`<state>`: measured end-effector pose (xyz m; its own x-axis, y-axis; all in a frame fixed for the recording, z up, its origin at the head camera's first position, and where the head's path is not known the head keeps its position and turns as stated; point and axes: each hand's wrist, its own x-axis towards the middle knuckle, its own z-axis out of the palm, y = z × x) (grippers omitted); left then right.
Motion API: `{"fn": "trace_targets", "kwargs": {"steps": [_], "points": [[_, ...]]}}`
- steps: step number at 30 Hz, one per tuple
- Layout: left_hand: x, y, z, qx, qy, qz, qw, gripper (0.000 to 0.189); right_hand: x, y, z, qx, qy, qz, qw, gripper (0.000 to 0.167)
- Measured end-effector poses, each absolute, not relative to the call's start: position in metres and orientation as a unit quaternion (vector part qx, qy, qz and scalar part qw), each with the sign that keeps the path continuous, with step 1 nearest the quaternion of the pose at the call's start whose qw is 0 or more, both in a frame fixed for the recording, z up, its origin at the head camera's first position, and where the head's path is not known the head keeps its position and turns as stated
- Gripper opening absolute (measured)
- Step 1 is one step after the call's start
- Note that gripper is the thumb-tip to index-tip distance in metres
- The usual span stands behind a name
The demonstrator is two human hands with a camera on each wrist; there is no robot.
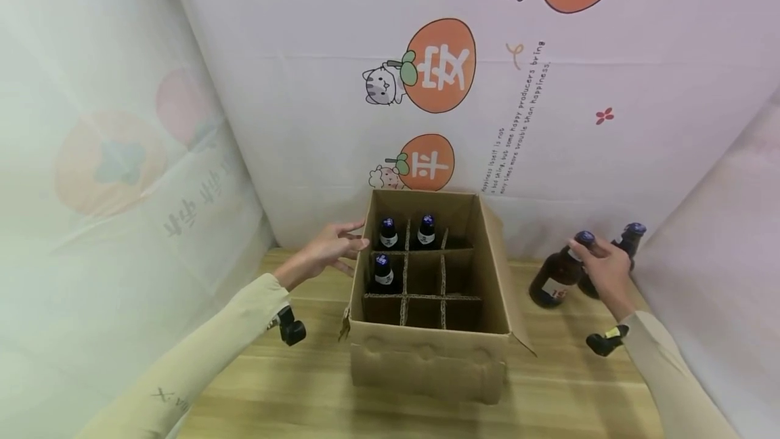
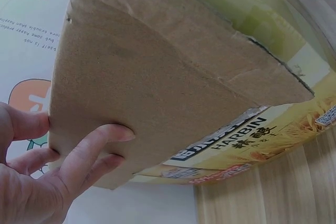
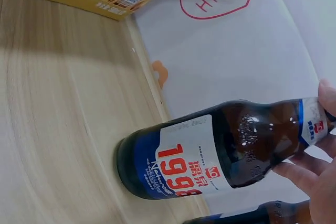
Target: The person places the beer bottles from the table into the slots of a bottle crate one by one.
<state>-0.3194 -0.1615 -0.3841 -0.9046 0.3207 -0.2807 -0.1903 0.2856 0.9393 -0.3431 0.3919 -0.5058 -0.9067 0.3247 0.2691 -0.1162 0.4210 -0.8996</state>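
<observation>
Guide the brown bottle (image 1: 551, 281), right of the carton (image 1: 426, 366), by its neck in the grasping fingers of the right hand (image 1: 605, 269), clear of the second bottle (image 1: 632, 238), and brace the carton's left wall lightly with the left hand (image 1: 328, 251), its fingers unclenched against it.
</observation>
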Motion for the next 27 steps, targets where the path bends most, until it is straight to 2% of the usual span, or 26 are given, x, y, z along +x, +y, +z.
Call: {"fn": "trace_targets", "kwargs": {"steps": [4,11,13,18,27], "points": [[-0.319,-0.160,-0.384,0.044,0.773,0.595,0.213,0.069,-0.344,0.394,-0.506,-0.092,-0.807,0.541,0.218,0.031],[-0.318,-0.159,-0.384,0.034,0.771,0.598,0.217,0.069,-0.339,0.393,-0.497,-0.116,-0.801,0.556,0.190,0.019],[-0.318,-0.159,-0.384,0.036,0.772,0.597,0.215,0.069,-0.339,0.391,-0.493,-0.130,-0.796,0.561,0.187,0.026],[-0.317,-0.161,-0.386,0.033,0.769,0.599,0.218,0.070,-0.339,0.386,-0.475,-0.147,-0.782,0.583,0.162,0.063],[-0.318,-0.161,-0.385,0.034,0.770,0.599,0.216,0.070,-0.335,0.370,-0.444,-0.116,-0.683,0.710,0.128,0.076]]}}
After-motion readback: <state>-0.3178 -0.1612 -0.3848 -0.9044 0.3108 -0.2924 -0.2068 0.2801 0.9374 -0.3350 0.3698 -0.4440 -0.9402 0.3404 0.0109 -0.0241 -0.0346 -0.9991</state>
